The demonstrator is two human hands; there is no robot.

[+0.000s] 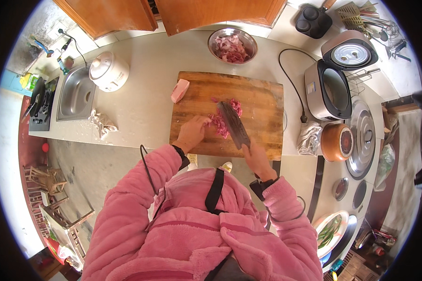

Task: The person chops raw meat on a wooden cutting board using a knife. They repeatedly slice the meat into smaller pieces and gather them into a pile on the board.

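Observation:
A wooden cutting board point(256, 105) lies on the counter before me, with chopped red meat point(218, 123) near its middle. My right hand point(258, 158) grips the handle end of a dark-bladed cleaver point(232, 123), whose blade lies over the right part of the meat. At the meat's left edge rests my left hand point(191, 131), its fingertips touching small pieces; whether it pinches any is hard to see. A pale pink block of meat or fat point(180, 91) sits at the board's upper left. Behind the board stands a steel bowl point(255, 47) holding sliced meat point(230, 48).
Left of the board are a white lidded pot point(110, 75), a cloth point(102, 123) and a steel sink point(74, 98). To the right stand an open rice cooker point(327, 91) with its black cord point(285, 73), a crumpled bag point(308, 138), a copper-coloured pot point(332, 142) and a large lid point(360, 140).

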